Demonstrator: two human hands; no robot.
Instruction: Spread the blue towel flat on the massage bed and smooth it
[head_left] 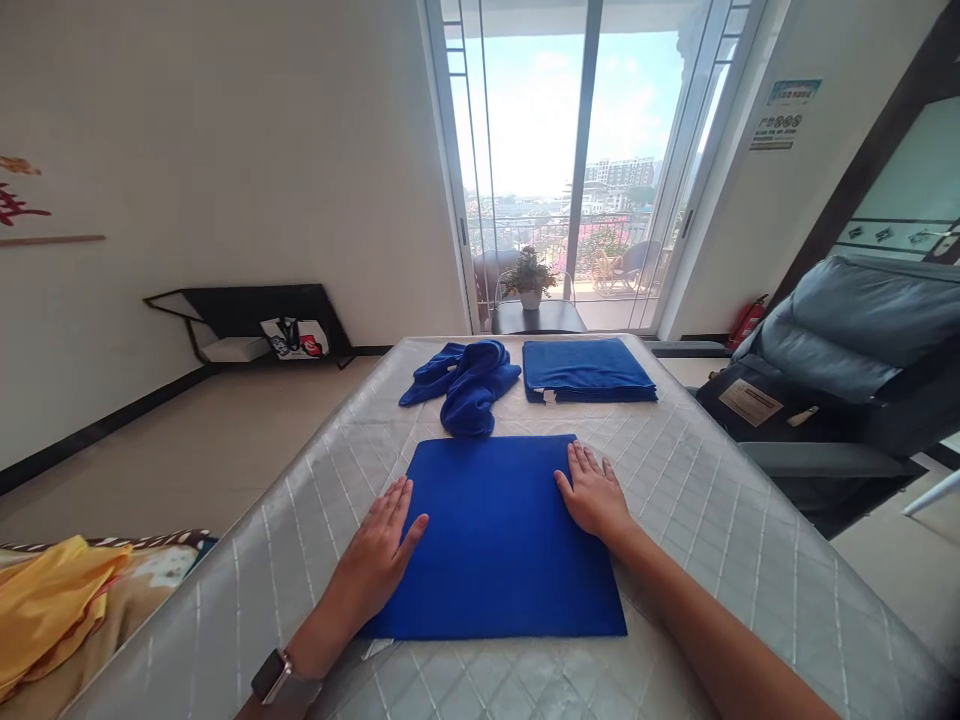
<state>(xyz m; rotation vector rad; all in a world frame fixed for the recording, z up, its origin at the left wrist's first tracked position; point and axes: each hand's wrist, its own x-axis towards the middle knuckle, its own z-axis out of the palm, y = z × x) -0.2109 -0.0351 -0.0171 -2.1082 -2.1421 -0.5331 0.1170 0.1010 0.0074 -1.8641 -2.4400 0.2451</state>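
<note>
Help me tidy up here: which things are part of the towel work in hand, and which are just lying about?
In hand:
flat blue towel under the left hand and right hand
crumpled blue towel
folded blue stack

Lying about:
yellow cloth
grey recliner
potted plant
black shelf

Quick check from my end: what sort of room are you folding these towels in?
Likely a hotel or guest bedroom: a quilted grey mattress serves as the work surface, sliding glass doors open onto a balcony with a city view, and a massage chair stands at the right.
</note>
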